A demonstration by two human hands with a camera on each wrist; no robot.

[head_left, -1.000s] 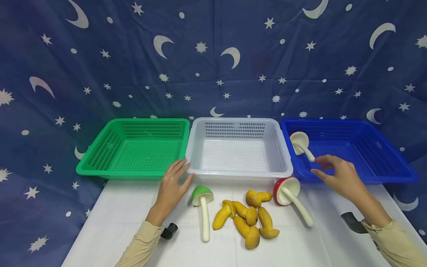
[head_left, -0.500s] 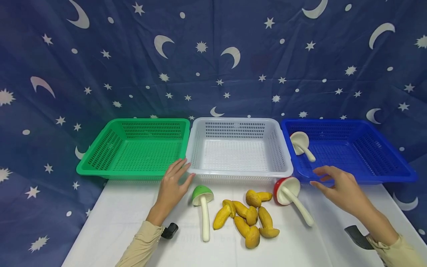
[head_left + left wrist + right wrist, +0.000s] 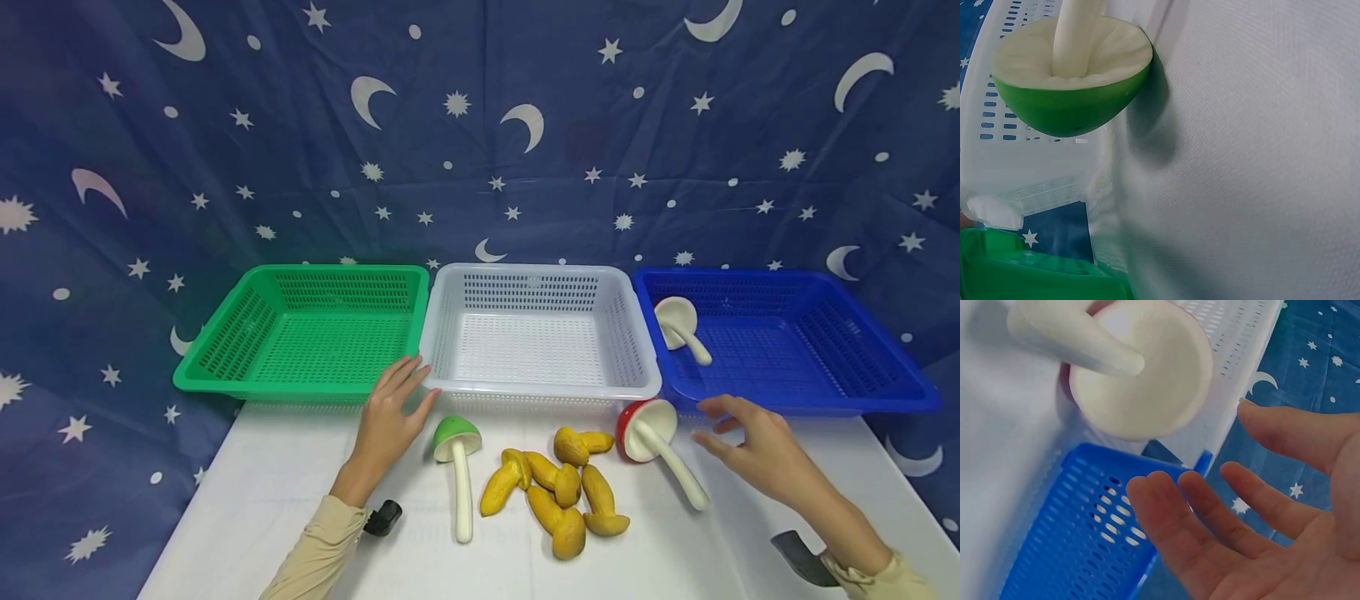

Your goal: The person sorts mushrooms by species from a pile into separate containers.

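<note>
My right hand [image 3: 765, 450] hovers in front of the blue basket [image 3: 795, 403], thumb and fingers spread apart with nothing between them. Just left of it on the table lies a red-capped toy mushroom [image 3: 648, 429], its white stem slanting toward the front. Another mushroom [image 3: 677, 319] with a white stem lies inside the blue basket on its left side. My left hand [image 3: 387, 421] rests by the corner where the green basket [image 3: 300, 390] and the white basket [image 3: 540, 390] meet, fingers extended. To its right lies a green-capped mushroom [image 3: 457, 442], also large in the left wrist view.
Several yellow-brown mushrooms [image 3: 567, 533] lie clustered in the table's middle, between the green-capped and red-capped ones. The three baskets stand side by side along the back of the white table [image 3: 420, 575]. Behind them hangs a dark blue cloth [image 3: 420, 158] with moons and stars.
My right hand has drawn back from beside the stem of the mushroom in the blue basket, toward the front and slightly left. The left hand and the mushrooms have stayed put.
</note>
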